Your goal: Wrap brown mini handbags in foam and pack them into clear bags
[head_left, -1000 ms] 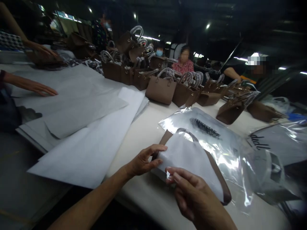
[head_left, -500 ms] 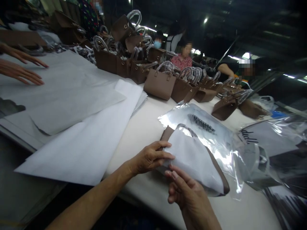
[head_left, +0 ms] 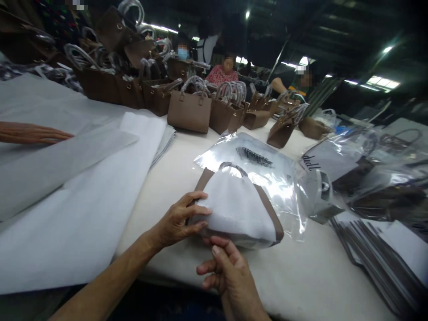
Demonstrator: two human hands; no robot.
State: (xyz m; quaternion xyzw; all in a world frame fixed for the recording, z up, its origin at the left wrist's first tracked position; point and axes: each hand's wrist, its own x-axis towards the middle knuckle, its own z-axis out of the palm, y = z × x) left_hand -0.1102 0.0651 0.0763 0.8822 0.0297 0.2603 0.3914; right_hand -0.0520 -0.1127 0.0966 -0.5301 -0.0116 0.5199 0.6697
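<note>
A brown handbag [head_left: 269, 207] lies tilted on the pale table, with white wrapping paper [head_left: 234, 200] across its side and its handle [head_left: 232, 168] sticking up behind. My left hand [head_left: 180, 218] grips the bag's left end, fingers over the paper and thumb out of sight. Just below the bag's lower left edge is my right hand [head_left: 230, 267], thumb and forefinger pinched together and the other fingers curled. Whatever may be between those fingertips is too small to make out. Behind the bag, a clear plastic bag [head_left: 214, 154] with dark printing lies flat.
White paper sheets [head_left: 83, 227] cover the left side, where another person's hand [head_left: 33, 133] rests. Brown handbags [head_left: 189, 111] with wrapped handles line the back. At right are plastic-wrapped bags [head_left: 384, 191] and a stack of dark flat pieces [head_left: 371, 254]. Other people sit or stand beyond.
The view has turned right, so everything sits farther left. Both my hands stay at the handbag in nearly the same hold. One of the other person's hands no longer shows.
</note>
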